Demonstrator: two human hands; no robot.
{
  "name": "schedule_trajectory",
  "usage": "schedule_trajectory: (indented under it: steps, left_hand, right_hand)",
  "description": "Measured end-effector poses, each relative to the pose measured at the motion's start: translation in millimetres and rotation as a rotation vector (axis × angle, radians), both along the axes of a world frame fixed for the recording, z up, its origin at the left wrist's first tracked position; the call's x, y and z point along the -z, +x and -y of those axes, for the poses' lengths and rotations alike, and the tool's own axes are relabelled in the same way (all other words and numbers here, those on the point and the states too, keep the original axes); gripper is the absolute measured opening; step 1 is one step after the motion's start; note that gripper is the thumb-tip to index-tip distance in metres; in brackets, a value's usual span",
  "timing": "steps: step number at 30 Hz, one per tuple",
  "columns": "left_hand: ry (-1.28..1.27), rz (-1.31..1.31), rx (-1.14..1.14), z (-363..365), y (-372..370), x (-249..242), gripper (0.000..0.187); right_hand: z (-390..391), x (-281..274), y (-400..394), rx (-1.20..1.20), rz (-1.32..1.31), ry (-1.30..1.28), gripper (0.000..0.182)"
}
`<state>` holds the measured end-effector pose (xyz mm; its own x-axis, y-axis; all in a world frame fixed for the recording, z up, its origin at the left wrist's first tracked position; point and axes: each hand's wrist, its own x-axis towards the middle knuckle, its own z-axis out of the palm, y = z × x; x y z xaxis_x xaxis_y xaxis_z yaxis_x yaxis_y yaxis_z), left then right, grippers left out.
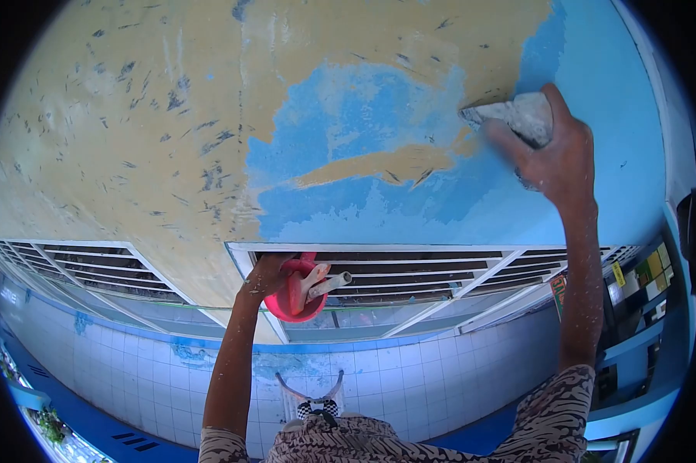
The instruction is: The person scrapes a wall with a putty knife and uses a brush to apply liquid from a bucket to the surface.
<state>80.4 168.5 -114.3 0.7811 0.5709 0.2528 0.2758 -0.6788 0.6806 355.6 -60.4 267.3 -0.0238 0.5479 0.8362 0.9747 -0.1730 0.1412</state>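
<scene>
My right hand (558,158) is closed round a whitish, paint-smeared scraper (518,117), whose edge lies against the wall where tan and blue paint meet. Bare tan patches and ragged blue areas cover the wall (363,100) to its left. Lower down, by the window frame, my left hand (269,274) grips the rim of a pink bucket (294,305). Two tools with pale handles (331,285) stick out of the bucket; their lower ends are hidden inside it.
Slatted windows (409,270) with white frames run below the painted wall. Far beneath are a tiled floor (417,386), my checkered shoes (317,407) and a stand with curved rails (284,383). Blue railings (633,347) stand at the right.
</scene>
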Motion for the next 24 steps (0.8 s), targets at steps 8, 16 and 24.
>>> schedule_trajectory:
  steps: [8, 16, 24]
  left_hand:
    - [0.04, -0.032, -0.043, 5.1, -1.2, -11.0, 0.05]
    - [0.053, -0.015, -0.021, -3.5, 0.5, -2.7, 0.05]
    - [0.139, 0.005, -0.022, -4.8, 0.4, 6.7, 0.051]
  right_hand:
    - [-3.3, 15.9, 4.7, -0.065, -0.07, -0.133, 0.073]
    - [-8.9, 35.0, 4.6, -0.117, -0.115, -0.099, 0.06]
    - [-1.0, 28.7, -1.2, -0.088, -0.206, -0.032, 0.059]
